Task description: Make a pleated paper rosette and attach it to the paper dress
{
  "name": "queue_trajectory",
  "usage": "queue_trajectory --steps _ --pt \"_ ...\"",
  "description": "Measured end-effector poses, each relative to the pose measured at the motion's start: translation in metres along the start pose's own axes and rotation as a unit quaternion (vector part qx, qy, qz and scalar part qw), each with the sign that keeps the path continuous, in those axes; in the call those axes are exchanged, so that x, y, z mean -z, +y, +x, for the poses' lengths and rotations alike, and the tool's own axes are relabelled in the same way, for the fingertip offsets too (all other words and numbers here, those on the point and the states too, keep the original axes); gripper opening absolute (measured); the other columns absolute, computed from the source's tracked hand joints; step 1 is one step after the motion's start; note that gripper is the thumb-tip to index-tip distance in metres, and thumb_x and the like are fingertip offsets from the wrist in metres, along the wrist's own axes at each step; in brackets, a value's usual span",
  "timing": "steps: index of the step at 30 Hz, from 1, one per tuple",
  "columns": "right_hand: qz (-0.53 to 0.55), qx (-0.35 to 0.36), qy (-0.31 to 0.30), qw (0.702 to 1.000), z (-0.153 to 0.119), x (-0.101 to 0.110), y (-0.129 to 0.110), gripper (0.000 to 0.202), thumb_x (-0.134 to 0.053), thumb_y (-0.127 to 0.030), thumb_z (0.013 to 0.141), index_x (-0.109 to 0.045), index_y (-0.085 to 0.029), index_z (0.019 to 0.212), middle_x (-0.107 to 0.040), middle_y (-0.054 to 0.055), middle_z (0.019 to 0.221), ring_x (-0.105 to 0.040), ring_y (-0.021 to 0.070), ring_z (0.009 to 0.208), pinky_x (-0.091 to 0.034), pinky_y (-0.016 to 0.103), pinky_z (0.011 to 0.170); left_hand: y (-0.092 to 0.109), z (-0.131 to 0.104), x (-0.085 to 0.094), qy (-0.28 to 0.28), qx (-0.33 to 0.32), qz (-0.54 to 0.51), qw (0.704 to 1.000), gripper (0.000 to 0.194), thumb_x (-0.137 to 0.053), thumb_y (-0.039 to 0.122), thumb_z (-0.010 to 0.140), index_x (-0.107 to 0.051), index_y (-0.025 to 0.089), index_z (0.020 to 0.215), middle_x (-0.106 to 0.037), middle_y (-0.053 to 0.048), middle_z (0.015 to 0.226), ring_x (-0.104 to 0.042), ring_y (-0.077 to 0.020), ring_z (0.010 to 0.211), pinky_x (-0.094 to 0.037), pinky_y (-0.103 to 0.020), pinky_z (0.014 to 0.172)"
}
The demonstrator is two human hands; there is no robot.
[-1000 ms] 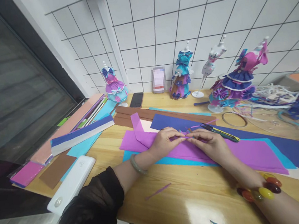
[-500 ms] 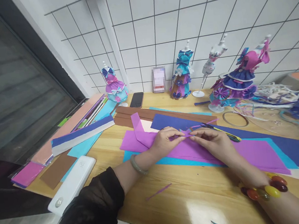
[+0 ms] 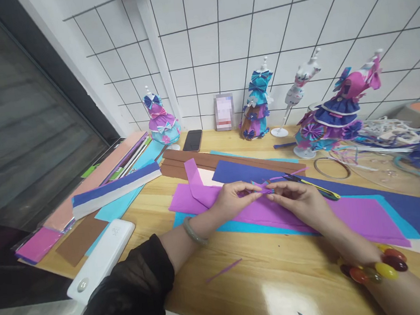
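Near the front of the table [image 3: 195,293] lies a thin purple scrap [image 3: 225,270]; off left, a clear plastic packet [image 3: 66,225] holds pink sheets [image 3: 38,244]. Farther in, the left hand [image 3: 232,199] and right hand [image 3: 303,201] pinch a small purple piece [image 3: 266,191] over a purple sheet [image 3: 265,213], with dressed figures [image 3: 163,122] beyond.

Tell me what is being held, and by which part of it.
A small purple piece, pinched at opposite sides: the left hand has one, the right hand the other.
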State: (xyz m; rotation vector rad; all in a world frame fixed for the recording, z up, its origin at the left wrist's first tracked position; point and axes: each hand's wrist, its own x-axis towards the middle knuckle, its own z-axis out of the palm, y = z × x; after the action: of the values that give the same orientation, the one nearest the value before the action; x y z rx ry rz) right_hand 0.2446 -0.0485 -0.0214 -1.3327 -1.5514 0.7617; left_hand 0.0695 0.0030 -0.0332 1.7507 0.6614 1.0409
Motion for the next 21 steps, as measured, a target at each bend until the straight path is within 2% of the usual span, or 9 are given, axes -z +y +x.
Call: queue_trajectory --steps 2,6,21 --pt "0.010 -0.003 -0.004 1.000 0.000 0.000 0.000 0.033 -0.065 -0.040 0.067 -0.066 -0.018 0.091 -0.063 0.001 0.065 -0.057 0.0154 0.061 -0.047 0.030 0.057 0.001 0.000 0.000 -0.001 -0.002 0.002 1.000 0.018 -0.061 0.027 0.071 -0.067 0.016 0.085 -0.067 -0.006 0.088 -0.059 -0.0141 0.082 -0.046 -0.026 0.076" --pt "0.010 -0.020 0.004 1.000 -0.001 0.000 -0.001 0.025 -0.065 -0.039 0.067 -0.067 -0.019 0.082 -0.068 0.005 0.079 -0.061 0.0190 0.073 -0.049 0.033 0.067 0.003 0.000 0.000 -0.001 0.006 0.006 1.000 0.018 -0.061 0.027 0.071 -0.067 0.016 0.084 -0.067 -0.006 0.086 -0.059 -0.0136 0.080 -0.046 -0.026 0.074" --pt "0.006 -0.057 0.034 0.998 0.001 0.002 -0.014 0.024 -0.070 -0.041 0.060 -0.070 -0.020 0.072 -0.070 0.006 0.077 -0.063 0.0215 0.074 -0.051 0.034 0.068 0.002 -0.002 -0.002 0.036 0.017 0.019 0.999 0.021 -0.065 0.034 0.065 -0.067 0.016 0.076 -0.067 -0.004 0.077 -0.059 -0.0135 0.073 -0.046 -0.026 0.070"
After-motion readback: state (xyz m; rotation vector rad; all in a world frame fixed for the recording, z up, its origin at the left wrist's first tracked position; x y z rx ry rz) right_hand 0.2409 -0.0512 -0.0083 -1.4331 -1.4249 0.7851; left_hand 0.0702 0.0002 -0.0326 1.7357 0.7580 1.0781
